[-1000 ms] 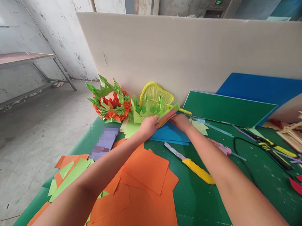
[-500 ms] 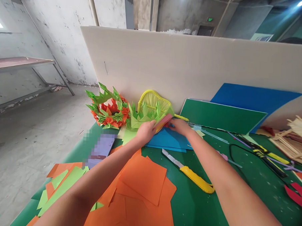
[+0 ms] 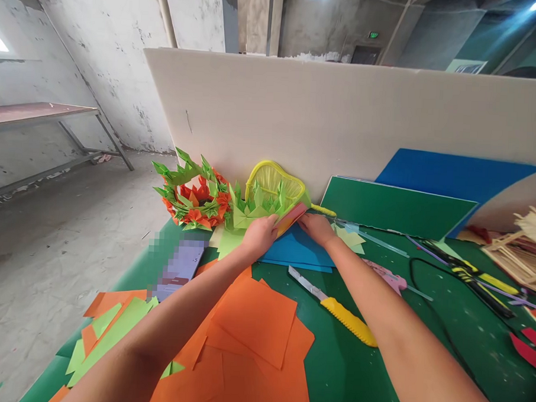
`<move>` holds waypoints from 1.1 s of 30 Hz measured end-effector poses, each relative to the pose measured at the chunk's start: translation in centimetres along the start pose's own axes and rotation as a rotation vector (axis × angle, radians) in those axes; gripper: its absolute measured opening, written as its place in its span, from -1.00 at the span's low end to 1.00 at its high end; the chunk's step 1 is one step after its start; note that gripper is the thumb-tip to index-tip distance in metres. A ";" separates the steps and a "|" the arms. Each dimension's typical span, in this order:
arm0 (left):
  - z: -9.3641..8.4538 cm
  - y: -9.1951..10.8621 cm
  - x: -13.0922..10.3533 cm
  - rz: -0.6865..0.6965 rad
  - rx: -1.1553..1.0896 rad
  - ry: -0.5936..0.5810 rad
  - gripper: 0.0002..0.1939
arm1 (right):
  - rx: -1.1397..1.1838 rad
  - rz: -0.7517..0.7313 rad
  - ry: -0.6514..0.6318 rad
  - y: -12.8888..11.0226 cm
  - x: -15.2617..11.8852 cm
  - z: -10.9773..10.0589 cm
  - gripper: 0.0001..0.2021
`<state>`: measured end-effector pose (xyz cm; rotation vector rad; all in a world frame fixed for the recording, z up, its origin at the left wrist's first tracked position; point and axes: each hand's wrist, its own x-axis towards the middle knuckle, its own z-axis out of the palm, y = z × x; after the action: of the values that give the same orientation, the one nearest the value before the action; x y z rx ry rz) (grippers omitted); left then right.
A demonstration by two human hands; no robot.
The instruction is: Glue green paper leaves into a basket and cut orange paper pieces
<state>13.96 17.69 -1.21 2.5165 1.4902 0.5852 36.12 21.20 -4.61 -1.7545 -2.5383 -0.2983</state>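
Observation:
A tilted stack of coloured paper (image 3: 292, 217), with pink, yellow-orange and green showing, is held above blue sheets (image 3: 292, 249). My left hand (image 3: 261, 236) is closed on the stack's left edge, thumb on top. At its right edge, my right hand (image 3: 316, 228) has its fingers closed against the paper; the fingertips are partly hidden. Light green folded paper pieces (image 3: 257, 207) stand just behind my left hand. Behind the stack, a yellow fan-shaped frame (image 3: 275, 182) leans on the board. Nearer to me lies a yellow utility knife (image 3: 347, 320), its blade out.
Orange sheets (image 3: 254, 319) and green offcuts (image 3: 111, 330) cover the near table. A phone (image 3: 185, 262) lies left, below an orange and green paper wreath (image 3: 197, 198). A pink glue gun (image 3: 386, 276), cable and pliers (image 3: 481, 287) lie right. A white board (image 3: 343, 115) stands behind.
My right hand has shifted slightly along the stack's right edge, and its forearm has moved, uncovering more of the pink glue gun. My left hand stays on the stack.

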 end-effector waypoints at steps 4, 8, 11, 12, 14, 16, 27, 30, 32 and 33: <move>-0.3 0.1 0.0 -0.003 -0.019 0.010 -0.75 | 0.021 -0.006 0.119 0.6 -0.6 -1.6 -0.65; -0.2 0.0 0.0 -0.005 -0.051 0.012 -0.71 | 0.054 -0.068 0.205 0.8 -3.0 -4.5 -0.67; -0.1 0.2 -0.3 0.019 -0.087 -0.005 -0.66 | 0.087 -0.113 0.250 0.1 -5.8 -6.9 -0.70; -0.2 0.4 -0.6 0.042 -0.119 -0.010 -0.65 | 0.096 -0.111 0.267 -0.3 -6.8 -7.7 -0.70; -0.7 0.9 -1.3 0.121 -0.233 -0.005 -0.66 | 0.169 -0.065 0.371 -1.3 -8.6 -9.1 -0.71; -1.4 1.7 -2.6 0.227 -0.387 0.016 -0.66 | 0.290 -0.011 0.470 -2.3 -10.1 -10.2 -0.76; -5.2 3.9 -9.4 0.056 -0.451 0.023 -0.89 | 0.673 0.121 0.634 -8.6 -15.5 -13.5 -0.68; -5.7 3.6 -11.2 0.055 -0.429 0.048 -0.91 | 0.723 0.221 0.563 -10.3 -17.4 -12.3 -0.66; -5.7 3.3 -12.4 0.023 -0.499 0.007 -0.86 | 0.808 0.313 0.534 -11.6 -18.7 -11.4 -0.83; -5.7 3.1 -12.9 0.006 -0.545 -0.025 -0.82 | 0.873 0.355 0.514 -12.1 -19.2 -11.0 -0.84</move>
<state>8.62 4.59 1.75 2.0948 1.1191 0.8251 30.90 -2.64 1.81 -1.4521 -1.5746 0.3010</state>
